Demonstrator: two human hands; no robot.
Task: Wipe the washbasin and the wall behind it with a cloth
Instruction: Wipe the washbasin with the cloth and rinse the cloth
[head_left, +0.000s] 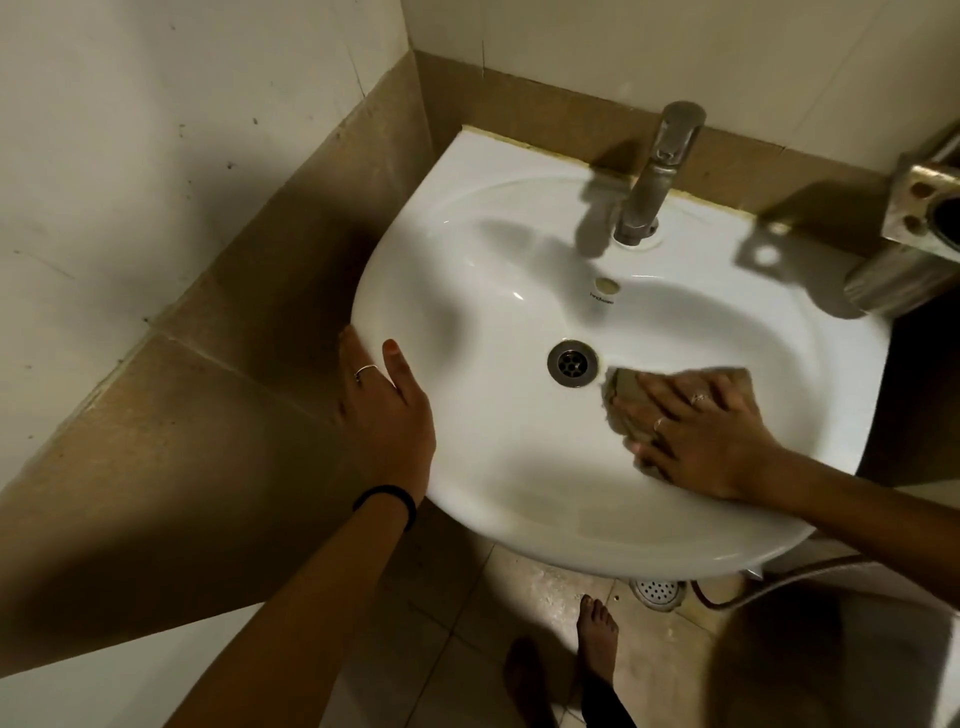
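Note:
A white washbasin (498, 249) is fixed in a corner, with a metal drain (572, 362) at its middle. My right hand (701, 436) presses flat on a brownish cloth (626, 395) inside the bowl, just right of the drain. My left hand (387, 410) grips the basin's left rim, thumb on top and fingers under the edge. The wall behind the basin (649, 47) is pale above a band of brown tiles (545, 109).
A steel tap (654, 176) stands at the basin's back. A metal holder (924, 218) juts out at the far right. The left wall (156, 156) is close. Below are a tiled floor, a floor drain (657, 592), a hose (769, 587) and my bare feet (597, 639).

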